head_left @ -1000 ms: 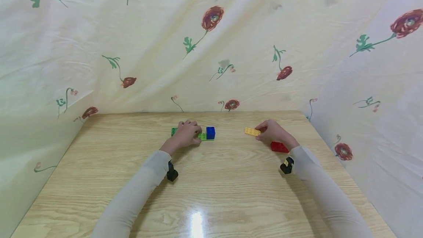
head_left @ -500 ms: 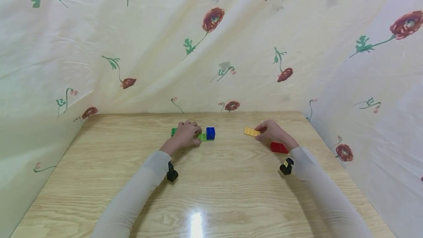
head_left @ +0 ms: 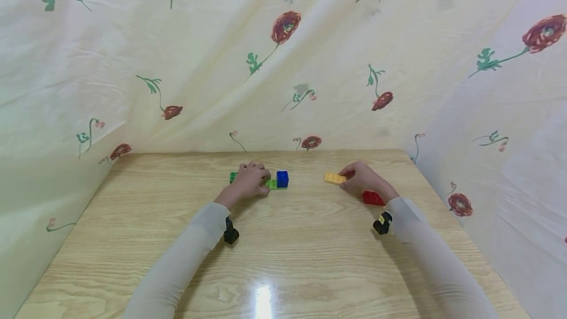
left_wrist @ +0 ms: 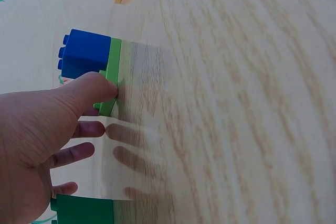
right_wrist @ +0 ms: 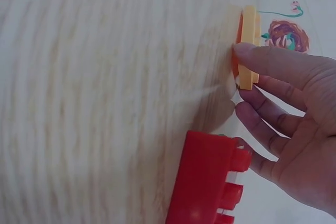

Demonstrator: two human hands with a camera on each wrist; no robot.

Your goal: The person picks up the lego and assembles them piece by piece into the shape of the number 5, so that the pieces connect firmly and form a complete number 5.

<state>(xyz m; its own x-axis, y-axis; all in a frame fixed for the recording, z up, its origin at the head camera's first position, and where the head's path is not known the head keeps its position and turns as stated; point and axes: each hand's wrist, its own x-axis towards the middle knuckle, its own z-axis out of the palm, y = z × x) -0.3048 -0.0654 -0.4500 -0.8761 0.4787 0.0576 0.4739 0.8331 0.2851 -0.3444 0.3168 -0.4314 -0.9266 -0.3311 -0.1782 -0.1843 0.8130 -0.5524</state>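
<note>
Bricks (head_left: 282,179): three; left grip (head_left: 250,180) narrowly pinches one lime plate (left_wrist: 115,56), right grip (head_left: 362,177) one yellow plate (head_left: 334,178).

My feeds show a blue brick (left_wrist: 86,53), lime-green plate (left_wrist: 114,59), dark-green brick (left_wrist: 84,211), yellow plate (right_wrist: 250,24), red brick (right_wrist: 202,177), pale wood-grain table (head_left: 301,250), cream cloth (head_left: 212,63) patterned with red flowers (head_left: 285,27).

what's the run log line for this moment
left hand: pinches light green plate, blue block on it | right hand: pinches yellow plate | on table: red block, dark green block
</note>
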